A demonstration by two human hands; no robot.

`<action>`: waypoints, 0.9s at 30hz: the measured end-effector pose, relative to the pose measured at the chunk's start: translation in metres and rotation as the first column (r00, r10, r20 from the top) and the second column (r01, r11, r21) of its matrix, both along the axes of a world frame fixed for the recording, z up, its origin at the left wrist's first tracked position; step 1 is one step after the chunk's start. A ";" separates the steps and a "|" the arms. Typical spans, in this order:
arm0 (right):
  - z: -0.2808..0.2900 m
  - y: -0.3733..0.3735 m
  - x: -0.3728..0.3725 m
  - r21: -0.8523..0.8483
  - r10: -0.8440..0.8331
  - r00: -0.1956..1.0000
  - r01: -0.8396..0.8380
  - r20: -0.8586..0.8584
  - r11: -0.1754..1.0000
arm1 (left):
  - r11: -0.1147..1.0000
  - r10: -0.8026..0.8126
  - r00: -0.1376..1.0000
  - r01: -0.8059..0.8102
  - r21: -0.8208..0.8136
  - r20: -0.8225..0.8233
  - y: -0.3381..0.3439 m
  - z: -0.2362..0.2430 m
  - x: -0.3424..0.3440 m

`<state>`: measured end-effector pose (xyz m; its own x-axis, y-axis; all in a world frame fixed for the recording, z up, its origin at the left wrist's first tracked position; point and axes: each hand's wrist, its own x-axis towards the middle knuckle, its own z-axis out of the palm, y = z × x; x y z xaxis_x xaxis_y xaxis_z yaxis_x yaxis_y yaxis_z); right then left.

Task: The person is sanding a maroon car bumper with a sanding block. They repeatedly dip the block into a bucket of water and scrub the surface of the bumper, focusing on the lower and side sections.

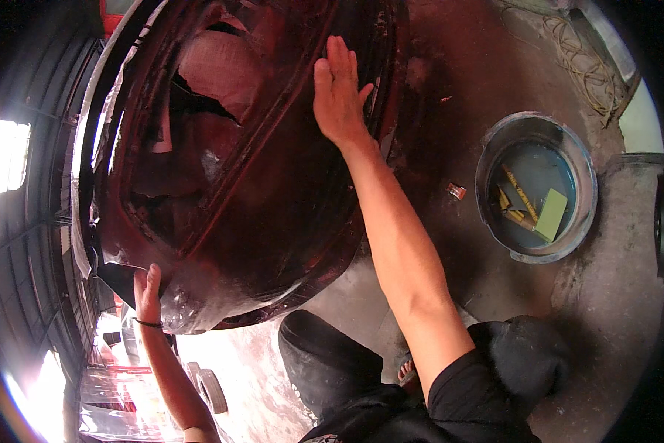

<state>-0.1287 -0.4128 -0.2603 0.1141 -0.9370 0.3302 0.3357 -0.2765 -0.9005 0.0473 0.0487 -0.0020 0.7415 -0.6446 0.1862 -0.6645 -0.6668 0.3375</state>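
A large, dark maroon car body panel (265,184), with raised ridges, ragged openings and scuffed patches, fills the upper middle of the head view. My right hand (339,96) lies flat on it near its right side, fingers stretched upward and nothing held. My left hand (147,292), with a dark band at the wrist, is at the panel's lower left corner, its fingers upright against the edge and partly seen from the side.
A dark basin (583,214) of water at my right holds a green block (550,214) and several yellow pieces (522,196). A small orange packet (456,191) lies beside it. Coiled cord (576,59) is at upper right, tyres (211,390) at lower left. My bent legs (324,354) are below.
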 end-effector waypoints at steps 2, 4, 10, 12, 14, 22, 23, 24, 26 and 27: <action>0.004 0.008 0.002 0.080 0.015 1.000 -0.015 -0.002 0.997 | 0.998 -0.019 0.999 0.022 -0.059 0.045 -0.005 -0.005 -0.005; -0.006 0.090 0.013 -0.070 -0.048 0.998 0.046 -0.038 0.997 | 0.984 -0.058 0.997 0.067 -0.168 0.057 -0.027 -0.022 -0.036; -0.015 0.160 0.006 -0.143 0.047 0.985 -0.072 -0.168 0.987 | 0.998 -0.026 1.000 0.027 -0.052 0.018 -0.007 -0.006 -0.022; -0.009 0.089 0.009 -0.072 0.026 0.998 -0.030 -0.054 0.997 | 0.997 -0.047 0.998 0.050 -0.057 0.044 -0.005 -0.008 -0.022; -0.004 0.007 0.010 0.056 0.066 0.997 -0.068 0.039 0.996 | 0.988 -0.118 0.991 0.124 -0.093 0.066 -0.011 -0.011 -0.018; -0.030 0.110 0.018 -0.024 0.043 0.999 -0.042 0.009 0.999 | 1.000 0.011 0.980 -0.006 -0.025 0.199 0.013 -0.009 -0.015; -0.030 0.115 0.018 -0.019 0.055 0.998 -0.056 -0.013 0.998 | 1.000 -0.010 0.983 0.014 -0.018 0.182 0.030 -0.003 -0.004; -0.028 0.101 0.017 -0.024 0.057 0.998 -0.056 0.025 0.998 | 0.999 -0.029 0.988 0.031 -0.013 0.151 0.040 -0.006 0.003; -0.029 0.027 0.022 -0.035 0.050 0.995 -0.047 0.087 0.998 | 0.996 0.089 0.991 -0.087 -0.023 0.103 0.051 -0.001 0.006; -0.034 -0.020 0.029 -0.047 0.030 0.993 -0.025 0.116 0.999 | 0.994 0.105 0.991 -0.103 -0.024 0.088 0.049 0.000 0.006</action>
